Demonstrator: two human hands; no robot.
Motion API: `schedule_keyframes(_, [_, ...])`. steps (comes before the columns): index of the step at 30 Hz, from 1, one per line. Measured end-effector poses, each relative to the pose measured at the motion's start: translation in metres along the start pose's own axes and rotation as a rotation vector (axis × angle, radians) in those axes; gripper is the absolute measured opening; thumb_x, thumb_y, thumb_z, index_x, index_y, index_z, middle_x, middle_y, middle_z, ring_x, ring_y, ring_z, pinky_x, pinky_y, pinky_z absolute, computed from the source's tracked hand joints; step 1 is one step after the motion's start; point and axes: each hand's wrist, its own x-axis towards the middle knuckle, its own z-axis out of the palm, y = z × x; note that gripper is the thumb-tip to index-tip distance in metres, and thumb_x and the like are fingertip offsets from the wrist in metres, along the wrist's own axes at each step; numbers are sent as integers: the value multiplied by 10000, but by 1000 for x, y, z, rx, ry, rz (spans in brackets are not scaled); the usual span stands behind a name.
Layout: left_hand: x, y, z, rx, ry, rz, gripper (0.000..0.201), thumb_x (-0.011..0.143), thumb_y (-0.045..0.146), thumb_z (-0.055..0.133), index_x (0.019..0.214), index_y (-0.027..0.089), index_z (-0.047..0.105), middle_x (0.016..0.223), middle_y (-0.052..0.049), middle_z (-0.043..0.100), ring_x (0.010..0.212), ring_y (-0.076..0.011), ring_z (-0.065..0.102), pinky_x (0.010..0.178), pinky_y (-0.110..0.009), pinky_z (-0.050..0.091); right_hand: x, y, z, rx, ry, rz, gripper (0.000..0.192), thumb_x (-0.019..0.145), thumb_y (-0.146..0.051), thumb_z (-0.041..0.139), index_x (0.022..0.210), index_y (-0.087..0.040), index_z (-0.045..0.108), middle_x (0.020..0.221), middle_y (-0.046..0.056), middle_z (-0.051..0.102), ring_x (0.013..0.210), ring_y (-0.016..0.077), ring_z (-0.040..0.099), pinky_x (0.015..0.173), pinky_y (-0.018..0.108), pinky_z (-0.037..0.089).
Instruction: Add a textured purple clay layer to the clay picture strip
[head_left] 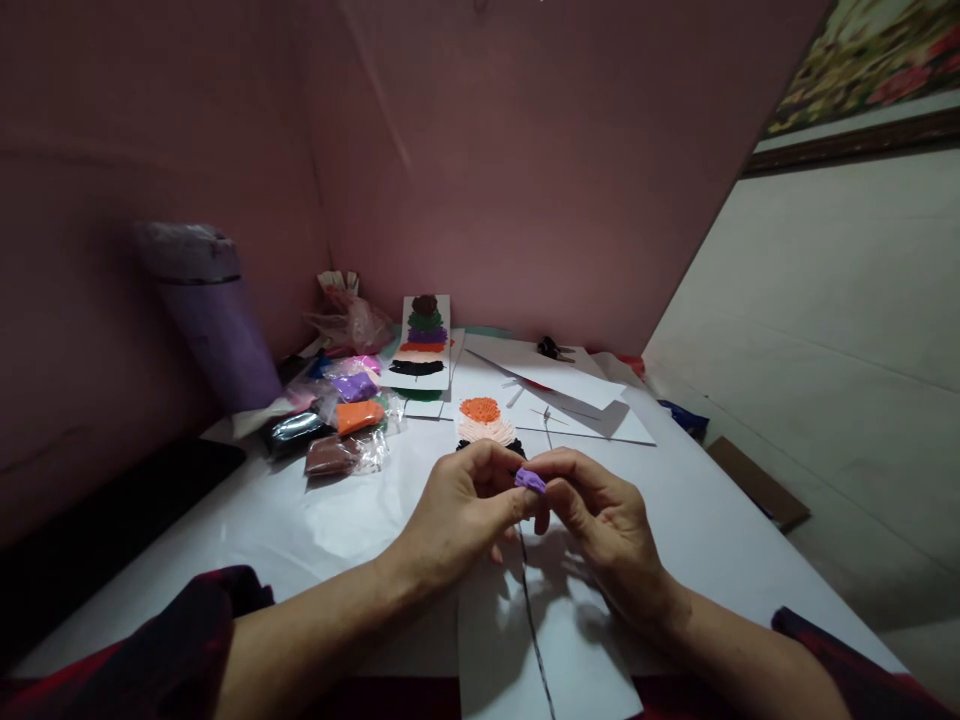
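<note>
a small, creased purple lump (530, 481) is held raised above a white sheet (491, 640), which lies flat with a dark line (536, 640) running toward its near edge. beyond the lump sit a rough orange patch (480, 410), a pale band (487, 431) and a partly hidden black band (463, 446), the nearest.

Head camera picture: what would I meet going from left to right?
Purple cylinder, brown packet, striped card, orange patch, pinched purple lump, dark blue item, brown board.
</note>
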Motion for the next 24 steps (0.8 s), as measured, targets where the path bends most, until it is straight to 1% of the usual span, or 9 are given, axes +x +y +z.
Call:
schedule_keyframes(2, [-2, 0, 0, 32, 38, -10, 293, 707, 354, 751, 837, 137, 602, 694, -12, 650, 543, -99, 570, 383, -160, 428, 1, 1, 0, -23, -10, -41, 146, 840, -339, 670, 902, -209, 690, 833, 34, 640, 608, 131, 588, 551, 266, 512])
schedule_keyframes(5, [-3, 1, 0, 63, 60, -6, 285, 699, 357, 751, 807, 128, 621, 658, -7, 628, 553, -102, 564, 402, -167, 444, 1, 2, 1, -16, 26, -57, 98, 822, -284, 696, 899, -222, 694, 810, 20, 645, 622, 126, 608, 531, 237, 508])
schedule_keyframes(8, [-3, 4, 0, 62, 83, 6, 262, 697, 346, 744, 765, 125, 620, 618, -2, 617, 525, -98, 556, 406, -174, 443, 2, 2, 2, 43, 73, 37, 146, 793, -292, 729, 907, -227, 666, 738, -4, 658, 579, 114, 608, 475, 203, 486])
schedule_keyframes(10, [-2, 6, 1, 35, 92, -6, 224, 682, 299, 741, 733, 123, 614, 598, -3, 625, 491, -93, 553, 404, -177, 439, 2, 1, 3, 70, 45, 102, 145, 794, -309, 728, 865, -204, 656, 683, -6, 661, 539, 108, 598, 465, 201, 482])
schedule_keyframes(12, [0, 7, 1, 0, 86, -35, 179, 646, 233, 736, 694, 120, 606, 573, -7, 635, 455, -92, 551, 401, -184, 436, 3, 0, 3, 88, 12, 127, 146, 809, -316, 711, 813, -183, 650, 643, -3, 660, 527, 105, 595, 480, 205, 484])
schedule_keyframes(14, [1, 6, 2, -53, 101, -65, 155, 619, 198, 723, 661, 122, 595, 550, -15, 644, 410, -89, 535, 383, -185, 415, 4, -2, 4, 104, 31, 136, 161, 800, -315, 717, 779, -175, 639, 635, 0, 659, 541, 107, 598, 479, 200, 478])
schedule_keyframes(20, [4, 0, 0, -274, 321, -57, 123, 612, 186, 674, 624, 153, 556, 386, 58, 509, 298, -52, 391, 309, -157, 285, 8, 0, 4, 135, 218, 153, 225, 709, -304, 768, 668, -166, 595, 561, -48, 553, 441, 70, 488, 411, 187, 434])
schedule_keyframes(22, [4, 0, -2, -290, 308, -58, 128, 623, 194, 684, 645, 150, 566, 410, 54, 523, 313, -53, 407, 315, -155, 301, 9, 1, 3, 133, 239, 170, 232, 715, -319, 767, 682, -167, 595, 563, -50, 546, 448, 73, 486, 416, 190, 438])
schedule_keyframes(24, [4, 0, -4, -271, 226, -75, 174, 621, 207, 727, 725, 134, 608, 468, 43, 561, 363, -62, 458, 334, -155, 346, 9, 3, 2, 123, 215, 191, 239, 737, -345, 758, 713, -165, 603, 564, -46, 553, 455, 77, 491, 424, 193, 441])
